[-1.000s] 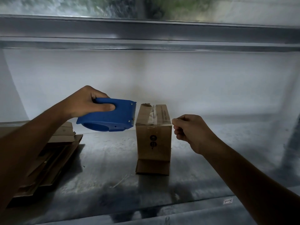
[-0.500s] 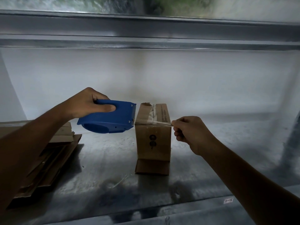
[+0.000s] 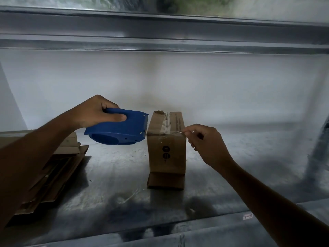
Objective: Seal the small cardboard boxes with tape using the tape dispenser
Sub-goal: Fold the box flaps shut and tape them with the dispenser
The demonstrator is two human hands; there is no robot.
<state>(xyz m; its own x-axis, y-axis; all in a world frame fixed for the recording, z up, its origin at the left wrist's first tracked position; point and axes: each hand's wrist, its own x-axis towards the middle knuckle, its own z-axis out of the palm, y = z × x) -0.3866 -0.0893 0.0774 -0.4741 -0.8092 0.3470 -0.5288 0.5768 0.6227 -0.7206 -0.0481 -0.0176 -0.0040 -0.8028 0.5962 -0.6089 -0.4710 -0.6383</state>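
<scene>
The box (image 3: 166, 150) is standing upright at frame centre on the metal table (image 3: 115, 166), top flaps closed and contents hidden. The left hand (image 3: 92, 113) is gripping the tape dispenser (image 3: 119, 130) beside its upper left edge, and the right hand (image 3: 204, 145) is pinching the tape (image 3: 163, 133) at its upper right corner.

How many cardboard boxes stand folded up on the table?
1. The box stands mid-table, between the tape dispenser and the right hand pinching tape. The cardboard pile at left lies flat; more may hide there.
</scene>
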